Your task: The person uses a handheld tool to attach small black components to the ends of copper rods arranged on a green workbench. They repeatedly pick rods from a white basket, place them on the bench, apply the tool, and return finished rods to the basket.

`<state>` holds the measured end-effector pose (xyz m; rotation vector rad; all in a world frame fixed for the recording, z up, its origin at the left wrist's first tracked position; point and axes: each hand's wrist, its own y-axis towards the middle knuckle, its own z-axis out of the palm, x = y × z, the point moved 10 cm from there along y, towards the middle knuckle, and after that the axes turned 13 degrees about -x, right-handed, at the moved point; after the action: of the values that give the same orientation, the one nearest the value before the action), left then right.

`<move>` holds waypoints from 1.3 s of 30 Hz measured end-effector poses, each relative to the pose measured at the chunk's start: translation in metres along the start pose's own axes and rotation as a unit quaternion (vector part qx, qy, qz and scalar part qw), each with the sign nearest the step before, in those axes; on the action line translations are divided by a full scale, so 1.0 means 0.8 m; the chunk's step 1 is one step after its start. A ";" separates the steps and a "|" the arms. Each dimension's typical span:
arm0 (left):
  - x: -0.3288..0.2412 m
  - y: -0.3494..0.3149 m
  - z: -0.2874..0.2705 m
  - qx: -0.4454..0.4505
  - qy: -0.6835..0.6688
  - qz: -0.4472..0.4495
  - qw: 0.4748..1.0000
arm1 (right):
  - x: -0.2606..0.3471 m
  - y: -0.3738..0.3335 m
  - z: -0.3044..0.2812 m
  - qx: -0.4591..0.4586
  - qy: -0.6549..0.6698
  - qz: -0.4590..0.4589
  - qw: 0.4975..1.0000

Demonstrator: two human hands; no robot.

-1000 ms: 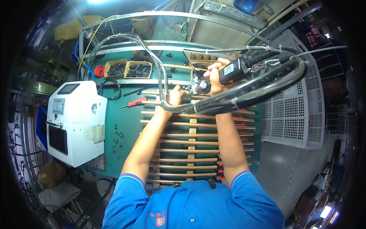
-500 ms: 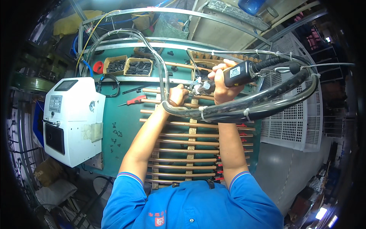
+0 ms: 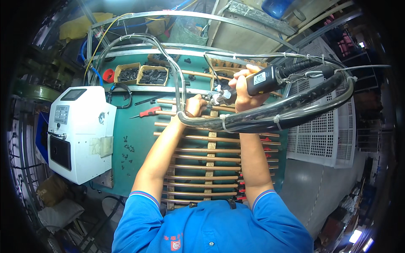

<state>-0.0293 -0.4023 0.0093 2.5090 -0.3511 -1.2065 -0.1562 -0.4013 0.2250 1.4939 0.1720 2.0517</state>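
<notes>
My right hand (image 3: 245, 96) is closed around the black body of a power screwdriver (image 3: 265, 79), whose metal nose points left. A thick bundle of dark hoses (image 3: 249, 121) runs to it and loops across my forearms. Close to the nose, my left hand (image 3: 195, 106) is closed over one of the far copper-coloured rods; what its fingers pinch is hidden. Several such rods (image 3: 202, 177) lie crosswise in a row, resting on strips (image 3: 210, 168). Red clip-like pieces (image 3: 241, 186) sit toward their right ends. A red-handled screwdriver (image 3: 150, 112) lies left of my left hand.
A white machine (image 3: 80, 135) stands at the left of the green table (image 3: 139, 164). Two open boxes of black parts (image 3: 152, 76) and a red cup (image 3: 108, 76) are at the back left. Small black pieces (image 3: 129, 148) are scattered nearby. White perforated panels (image 3: 320, 135) stand right.
The power screwdriver and my right hand have shifted slightly left, and the hoses have swayed a little. My left hand keeps nearly the same place beside the nose.
</notes>
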 end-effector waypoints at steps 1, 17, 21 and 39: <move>-0.003 0.003 0.001 0.010 -0.002 -0.012 1.000 | -0.001 0.001 -0.003 -0.009 -0.001 -0.005 1.000; -0.002 0.004 -0.005 0.023 -0.010 -0.034 0.999 | -0.017 -0.009 -0.001 -0.001 -0.007 0.003 1.000; -0.002 0.002 -0.006 -0.004 -0.004 0.004 1.000 | -0.023 -0.011 0.000 0.024 0.031 0.020 0.999; 0.002 0.000 0.000 0.021 0.003 0.008 1.000 | -0.036 -0.011 -0.011 -0.001 -0.029 -0.015 0.999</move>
<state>-0.0281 -0.4032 0.0084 2.5383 -0.3988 -1.1982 -0.1547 -0.4074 0.1939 1.5389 0.1686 1.9817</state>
